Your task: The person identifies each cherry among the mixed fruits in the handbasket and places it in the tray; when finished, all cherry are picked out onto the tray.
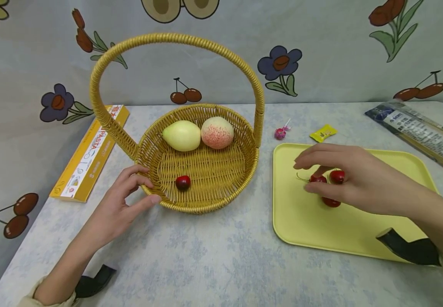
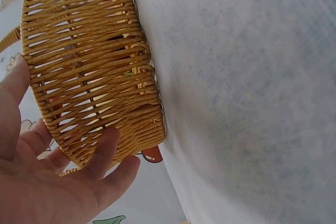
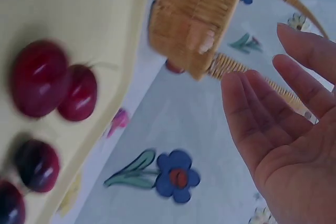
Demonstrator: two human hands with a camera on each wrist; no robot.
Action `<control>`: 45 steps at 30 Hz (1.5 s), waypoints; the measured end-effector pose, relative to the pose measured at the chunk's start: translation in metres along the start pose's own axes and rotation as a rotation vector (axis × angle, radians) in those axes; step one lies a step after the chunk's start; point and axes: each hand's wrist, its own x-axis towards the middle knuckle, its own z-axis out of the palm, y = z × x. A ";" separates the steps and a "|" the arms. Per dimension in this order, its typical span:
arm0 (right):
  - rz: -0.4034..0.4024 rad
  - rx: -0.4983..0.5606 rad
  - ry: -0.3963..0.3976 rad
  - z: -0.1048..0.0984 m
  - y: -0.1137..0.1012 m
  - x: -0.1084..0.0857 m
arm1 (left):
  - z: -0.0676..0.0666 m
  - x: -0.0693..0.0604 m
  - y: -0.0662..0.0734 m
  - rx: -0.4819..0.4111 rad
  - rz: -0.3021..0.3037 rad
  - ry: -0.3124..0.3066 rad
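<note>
My left hand (image 1: 119,209) rests with its thumb and fingers against the near left side of a woven basket (image 1: 217,172). In the left wrist view its fingers lie loosely along the basket wall (image 2: 89,61), not clenched. Inside the basket are a pale green pear-shaped fruit (image 1: 183,136), a peach (image 1: 217,133) and one dark red cherry (image 1: 183,183). Above a yellow tray (image 1: 294,221) hovers my right hand (image 1: 363,181), fingers loosely bent and holding nothing. Several red cherries (image 1: 331,202) lie on the tray below it, partly hidden by the hand; the right wrist view shows cherries (image 3: 39,77) apart from the fingers.
The basket's tall handle (image 1: 177,38) arches over it. A yellow pasta box (image 1: 91,155) lies behind my left hand. Beyond the tray are a wrapped lollipop (image 1: 280,133) and a yellow candy (image 1: 323,133). A printed packet (image 1: 424,132) lies at the far right.
</note>
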 end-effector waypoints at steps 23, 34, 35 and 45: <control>-0.258 -0.034 -0.433 0.030 -0.079 0.172 | -0.002 -0.002 0.001 -0.005 -0.010 -0.002; -0.173 0.051 -0.693 0.066 -0.078 0.224 | -0.001 -0.001 0.000 -0.006 0.007 -0.008; -0.167 0.072 -0.703 0.069 -0.077 0.226 | -0.001 -0.001 0.000 -0.006 0.007 -0.007; -0.054 0.175 -0.846 0.092 -0.077 0.244 | 0.000 -0.001 0.000 -0.005 0.012 -0.005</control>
